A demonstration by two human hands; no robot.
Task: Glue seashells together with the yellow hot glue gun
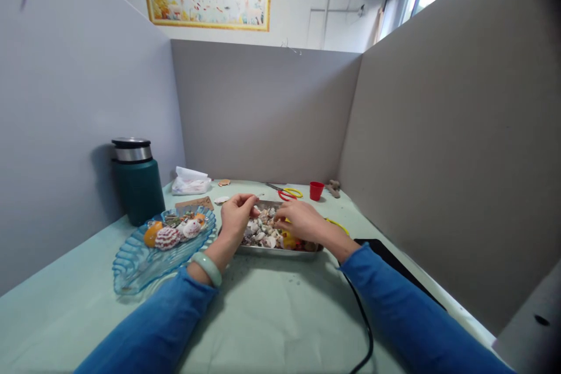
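A metal tray (pixel 280 250) holds several small seashells (pixel 263 231) in the middle of the table. My left hand (pixel 236 214) hovers over the tray's left end, fingers curled in a pinch on something too small to make out. My right hand (pixel 302 220) rests over the shells at the tray's right half, fingers bent down among them; what they hold is hidden. To the left lies a blue glass leaf-shaped dish (pixel 135 266) with larger scallop shells (pixel 168 238) and an orange piece (pixel 151 235). A pale green bangle (pixel 207 267) sits on my left wrist.
A dark green thermos (pixel 137 180) stands at the left wall. At the back lie a white tissue pack (pixel 190 182), red-and-yellow scissors (pixel 287 191) and a small red cup (pixel 316 190). A black cable (pixel 362 315) and a dark pad (pixel 394 263) lie right. Partition walls enclose three sides.
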